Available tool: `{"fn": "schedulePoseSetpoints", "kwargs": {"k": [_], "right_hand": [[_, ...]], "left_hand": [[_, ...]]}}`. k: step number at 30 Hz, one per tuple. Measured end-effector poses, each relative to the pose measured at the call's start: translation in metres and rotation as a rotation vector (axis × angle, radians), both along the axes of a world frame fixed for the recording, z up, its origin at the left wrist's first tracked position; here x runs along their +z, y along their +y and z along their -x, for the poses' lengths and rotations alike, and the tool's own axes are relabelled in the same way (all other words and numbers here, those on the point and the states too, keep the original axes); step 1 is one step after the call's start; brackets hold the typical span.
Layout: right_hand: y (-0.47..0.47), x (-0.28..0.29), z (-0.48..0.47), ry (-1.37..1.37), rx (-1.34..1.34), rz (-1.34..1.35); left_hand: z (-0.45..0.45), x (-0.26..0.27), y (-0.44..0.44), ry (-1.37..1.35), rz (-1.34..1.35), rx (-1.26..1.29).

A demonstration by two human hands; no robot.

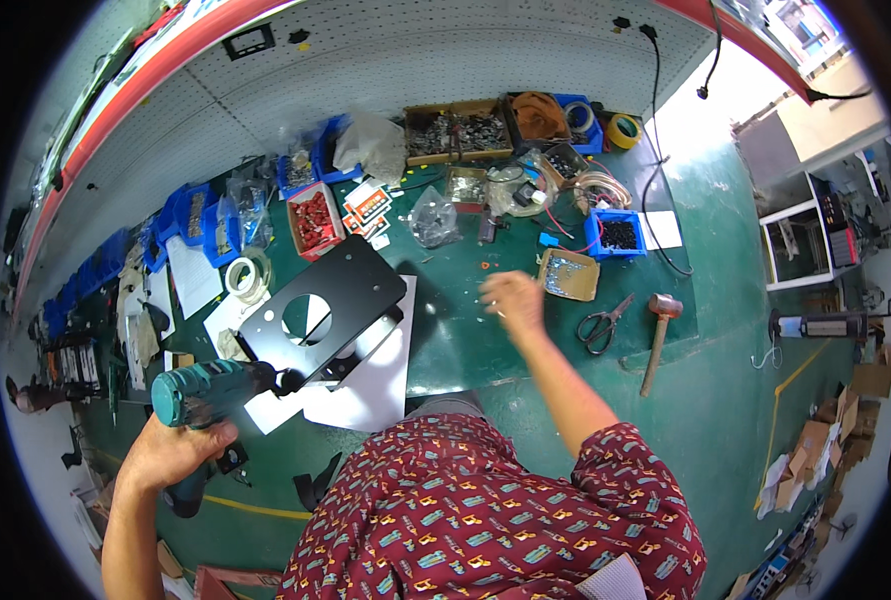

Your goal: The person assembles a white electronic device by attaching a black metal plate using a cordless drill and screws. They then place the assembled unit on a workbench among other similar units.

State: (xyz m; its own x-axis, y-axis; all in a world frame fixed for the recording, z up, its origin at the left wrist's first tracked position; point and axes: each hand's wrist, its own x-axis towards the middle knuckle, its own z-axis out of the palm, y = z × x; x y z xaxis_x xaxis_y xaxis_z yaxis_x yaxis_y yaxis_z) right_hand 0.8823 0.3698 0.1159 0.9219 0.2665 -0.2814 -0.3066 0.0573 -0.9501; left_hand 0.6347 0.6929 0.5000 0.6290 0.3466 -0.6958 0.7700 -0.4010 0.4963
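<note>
My left hand (175,450) grips the handle of a teal cordless drill (205,390). The drill's chuck points right, close to the lower left edge of a black metal bracket (348,289); whether they touch I cannot tell. This bracket, with a large round hole and smaller ones, lies on white paper (389,360) on the green workbench. My right hand (514,300) hovers over the bench, its fingers curled and slightly blurred. A tiny bright spot shows at the fingers, too small to identify. Just right of that hand is a small cardboard tray of screws (565,276).
Scissors (603,326) and a hammer (660,337) lie to the right. A blue bin of black fasteners (616,234), a box of red parts (315,221), a clear plastic bag (434,217) and tape rolls (243,277) stand around the bracket. A cable (651,150) hangs at the right.
</note>
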Motion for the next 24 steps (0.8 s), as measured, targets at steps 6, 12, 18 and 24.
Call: {"fn": "schedulePoseSetpoints", "kwargs": {"k": [6,12,18,24], "right_hand": [[-0.091,-0.056,-0.102,-0.209,0.132,1.337],[-0.094,-0.084,-0.116,-0.139,0.254,1.345],[-0.113,-0.084,-0.119,-0.281,0.191,1.301],[-0.086,-0.067,-0.115,-0.310,-0.096,0.939]], "left_hand": [[0.032,-0.021,0.006,-0.189,-0.006,-0.037],[0.067,-0.040,-0.024,-0.351,0.047,0.076],[0.101,-0.052,-0.034,-0.423,0.060,0.124],[0.124,-0.064,-0.039,-0.502,0.061,0.230]]}}
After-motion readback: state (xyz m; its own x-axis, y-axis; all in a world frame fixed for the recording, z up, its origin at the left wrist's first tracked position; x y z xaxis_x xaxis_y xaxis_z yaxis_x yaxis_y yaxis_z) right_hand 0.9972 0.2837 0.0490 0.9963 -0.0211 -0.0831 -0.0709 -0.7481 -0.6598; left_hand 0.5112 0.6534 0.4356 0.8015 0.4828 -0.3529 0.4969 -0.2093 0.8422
